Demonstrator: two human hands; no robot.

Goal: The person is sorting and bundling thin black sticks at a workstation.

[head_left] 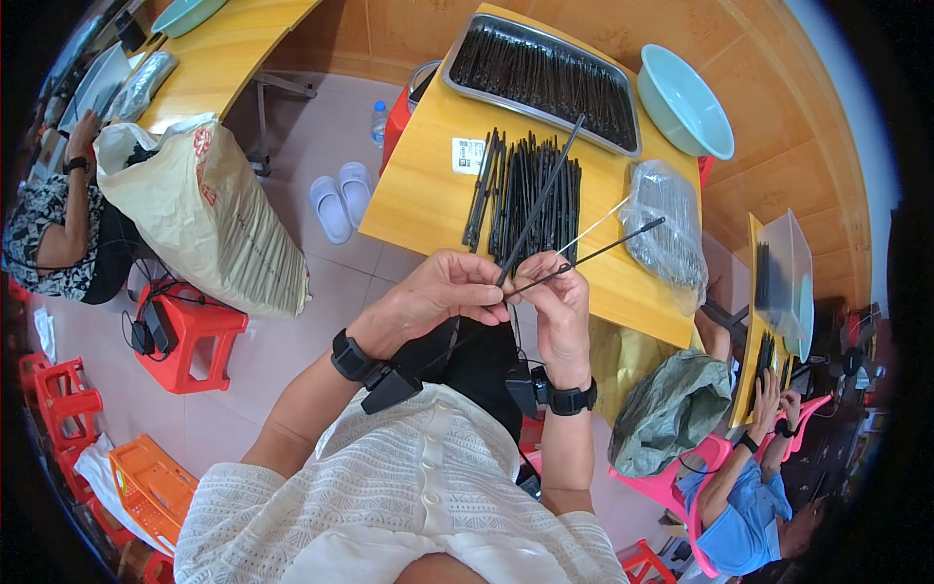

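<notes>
My left hand (457, 289) is closed on a long black rod (545, 200), which slants up and away over the table between thumb and fingers. Close beside it, my right hand (555, 307) pinches a thinner black rod with a small knobbed tip (623, 238). A fine pale needle-like rod (595, 227) also sticks out from the right fingers. The held rods cross near my fingertips; the exact contact there is hidden by the fingers. Just beyond my hands, a pile of black rods (535, 190) lies on the yellow table (423, 180).
A metal tray (639, 146) full of thin dark pieces stands at the table's far side, near a light-teal basin (686, 102). A clear plastic bag of rods (666, 229) lies right. A large sack (199, 214) and red stool (190, 341) stand left. People work at both sides.
</notes>
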